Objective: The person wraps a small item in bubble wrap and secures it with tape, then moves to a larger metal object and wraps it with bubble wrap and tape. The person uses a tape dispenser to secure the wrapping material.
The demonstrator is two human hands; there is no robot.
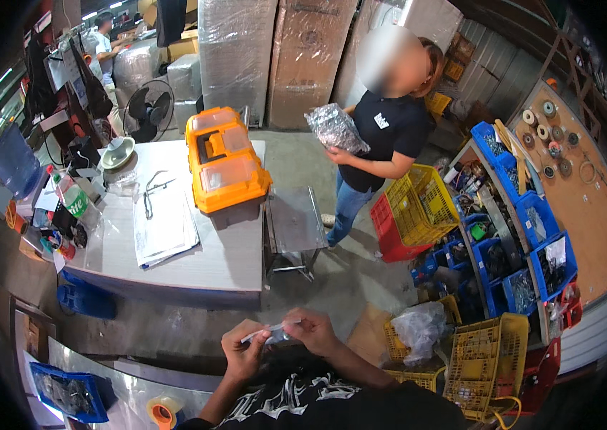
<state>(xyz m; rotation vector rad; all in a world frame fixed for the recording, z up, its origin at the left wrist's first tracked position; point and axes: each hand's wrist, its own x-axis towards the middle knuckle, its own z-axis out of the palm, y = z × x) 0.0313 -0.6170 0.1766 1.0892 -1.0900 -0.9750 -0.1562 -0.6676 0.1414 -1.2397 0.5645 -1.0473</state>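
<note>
Close to my body, my left hand (244, 347) and my right hand (310, 331) are both closed on a small pale, partly see-through piece (275, 334), perhaps plastic. It stretches between my fingertips; its exact kind is too small to make out. Beyond my hands stands a light table (242, 276). On it are an orange and grey toolbox (226, 161), a stack of papers (164, 236) and a pair of glasses (149, 197). Across from me a person in a dark shirt (386, 125) holds a clear plastic bag of small parts (335, 129).
A metal stool (295, 222) stands beside the table. To the right are yellow crates (418, 197), blue parts bins (557, 265) and a pegboard with spools (568, 193). At lower left, a metal bench (128, 387) carries a blue tray (67, 390) and a tape roll (164, 412).
</note>
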